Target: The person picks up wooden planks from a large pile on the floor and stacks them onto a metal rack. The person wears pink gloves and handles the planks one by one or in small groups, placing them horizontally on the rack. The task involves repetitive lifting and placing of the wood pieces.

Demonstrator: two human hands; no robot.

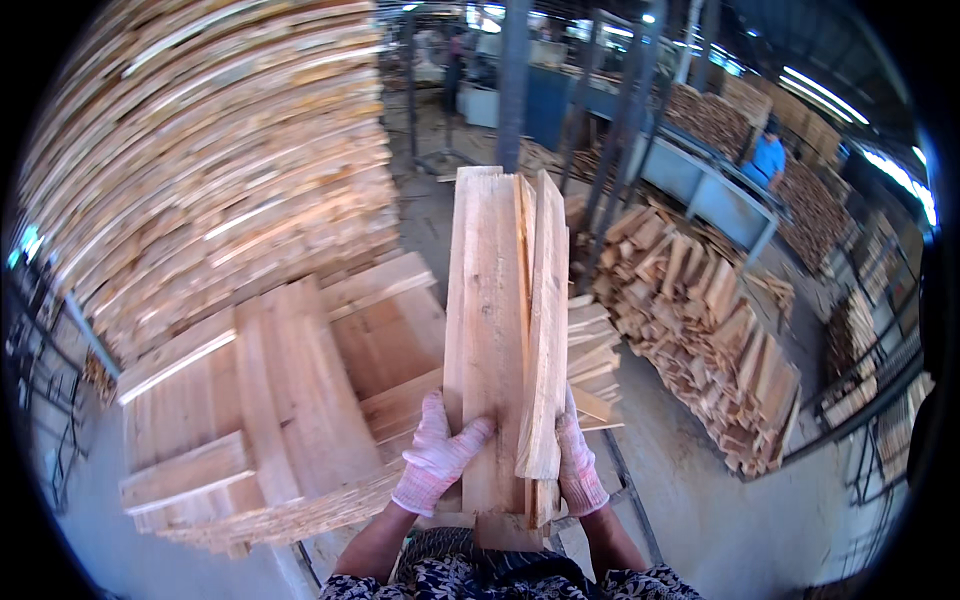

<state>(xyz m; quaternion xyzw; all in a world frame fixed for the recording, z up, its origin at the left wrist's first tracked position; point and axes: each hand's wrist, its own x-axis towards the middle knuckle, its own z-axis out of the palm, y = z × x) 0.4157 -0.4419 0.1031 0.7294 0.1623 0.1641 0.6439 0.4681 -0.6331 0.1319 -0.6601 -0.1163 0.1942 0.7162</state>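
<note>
While left hand [442, 455] and right hand [580, 465] clamp, boards [490, 310] fill centre

Left thumb across the front, right fingers partly hidden, both hands half-open around the boards! Low stack [300, 385] behind, tall stack [220, 150] left, slat heap [705, 340] right on grey floor [710, 530], blue-shirted person [767, 158] beyond.

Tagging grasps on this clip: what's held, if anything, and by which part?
A bundle of wooden boards, held near its lower end: left hand at its left side, thumb over the front; right hand at its right side.
</note>
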